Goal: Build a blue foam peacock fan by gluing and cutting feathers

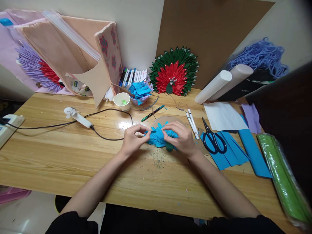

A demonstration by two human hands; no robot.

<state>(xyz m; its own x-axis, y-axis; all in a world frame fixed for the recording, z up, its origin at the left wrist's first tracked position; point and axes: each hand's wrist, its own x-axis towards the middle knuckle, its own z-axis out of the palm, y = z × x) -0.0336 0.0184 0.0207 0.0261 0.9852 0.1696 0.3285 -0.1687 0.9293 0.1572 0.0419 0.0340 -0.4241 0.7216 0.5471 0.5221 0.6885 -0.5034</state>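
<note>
A blue paper feather craft (pixel 156 140) with overlapping petals lies on a round cardboard base (pixel 174 119) near the middle of the table. A dark green piece (pixel 169 147) sticks out at its front edge. At its left side my left hand (pixel 133 140) is closed, thumb and forefinger pinching a small blue paper petal. From the right my right hand (pixel 180 138) reaches over the craft, its thumb and forefinger pinched on the blue petals. My fingers partly cover the craft, so its right side is mostly hidden.
Black scissors (pixel 212 136) lie on blue paper (pixel 229 151) at right. White markers (pixel 192 124), a dark green pen (pixel 152 113), a paper cup (pixel 122 101) and a glue gun (pixel 79 117) with its cord lie around. A red-and-green feather fan (pixel 174 71) leans behind.
</note>
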